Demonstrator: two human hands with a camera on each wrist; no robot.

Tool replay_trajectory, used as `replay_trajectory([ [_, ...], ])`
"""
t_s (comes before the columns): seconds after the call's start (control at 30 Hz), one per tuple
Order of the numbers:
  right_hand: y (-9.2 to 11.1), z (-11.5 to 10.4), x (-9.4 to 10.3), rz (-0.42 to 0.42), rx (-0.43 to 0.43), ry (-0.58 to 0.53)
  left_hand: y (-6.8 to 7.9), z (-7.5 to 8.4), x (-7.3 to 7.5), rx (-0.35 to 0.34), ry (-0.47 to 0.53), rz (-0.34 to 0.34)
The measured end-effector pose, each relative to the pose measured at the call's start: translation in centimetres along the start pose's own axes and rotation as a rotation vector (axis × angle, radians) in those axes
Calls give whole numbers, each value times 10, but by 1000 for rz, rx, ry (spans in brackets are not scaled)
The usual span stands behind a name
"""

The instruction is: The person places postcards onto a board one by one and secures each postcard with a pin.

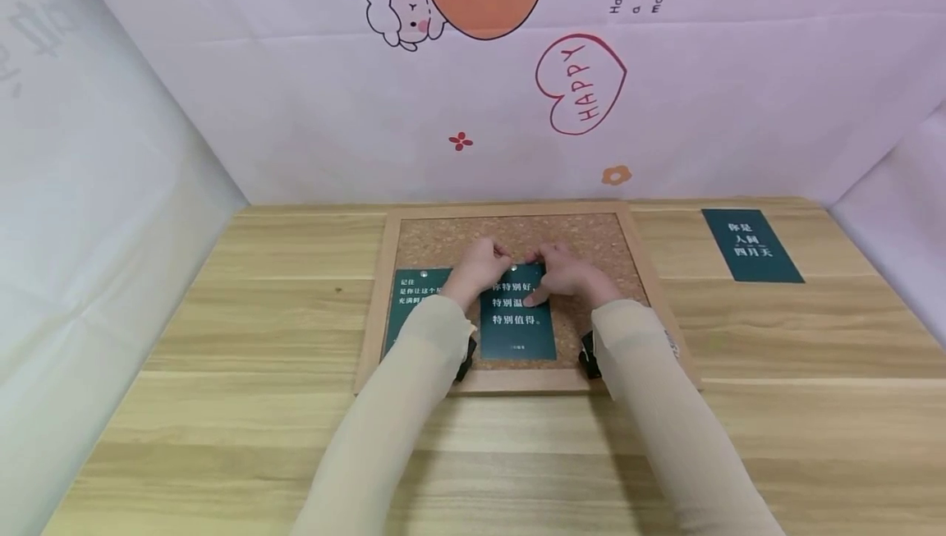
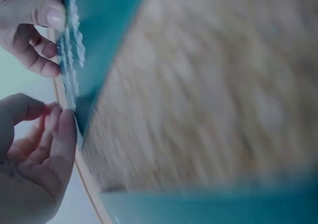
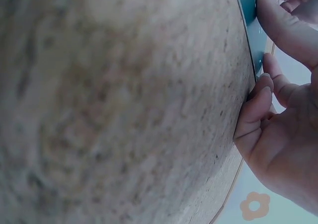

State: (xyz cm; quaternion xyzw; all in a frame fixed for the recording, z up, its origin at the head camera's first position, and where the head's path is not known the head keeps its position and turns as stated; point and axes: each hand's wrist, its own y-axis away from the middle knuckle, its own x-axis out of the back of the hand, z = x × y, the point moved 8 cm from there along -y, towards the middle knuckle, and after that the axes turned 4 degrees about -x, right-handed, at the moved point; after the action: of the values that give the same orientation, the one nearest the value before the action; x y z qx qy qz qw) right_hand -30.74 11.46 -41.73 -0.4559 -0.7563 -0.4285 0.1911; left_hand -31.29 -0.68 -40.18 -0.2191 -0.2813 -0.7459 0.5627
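A dark green card [image 1: 517, 335] with white lettering lies on a wood-framed corkboard [image 1: 591, 232]. A small white round pin head [image 1: 513, 268] shows at its top edge. My left hand [image 1: 480, 268] is at the card's upper left, its fingertips beside the pin. Over the upper right corner lies my right hand [image 1: 569, 273], thumb resting on the card's face and fingers by its top edge. In the right wrist view the right hand's outer fingers [image 3: 256, 107] rest on the cork. A second green card [image 1: 405, 306], also with a pin, is partly hidden by my left arm.
Another green card [image 1: 752, 245] lies on the wooden table [image 1: 296, 306], right of the board. Dark wrist devices [image 1: 589, 355] are on both wrists, close to the board's front edge. A white printed cloth [image 1: 332, 109] hangs behind the table.
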Motion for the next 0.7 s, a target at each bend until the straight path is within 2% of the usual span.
replay_trajectory([
  [0.2, 1, 1, 1, 6, -3, -4, 2, -5, 14, 16, -57, 68],
  [0.47, 0, 1, 1, 7, 5, -9, 6, -17, 44, 38, -146, 164],
  [0.57, 0, 1, 0, 6, 10, -6, 8, -24, 54, 57, -164, 168],
  [0.7, 0, 1, 0, 10, 13, 10, 10, -36, 68, 88, -262, 151],
])
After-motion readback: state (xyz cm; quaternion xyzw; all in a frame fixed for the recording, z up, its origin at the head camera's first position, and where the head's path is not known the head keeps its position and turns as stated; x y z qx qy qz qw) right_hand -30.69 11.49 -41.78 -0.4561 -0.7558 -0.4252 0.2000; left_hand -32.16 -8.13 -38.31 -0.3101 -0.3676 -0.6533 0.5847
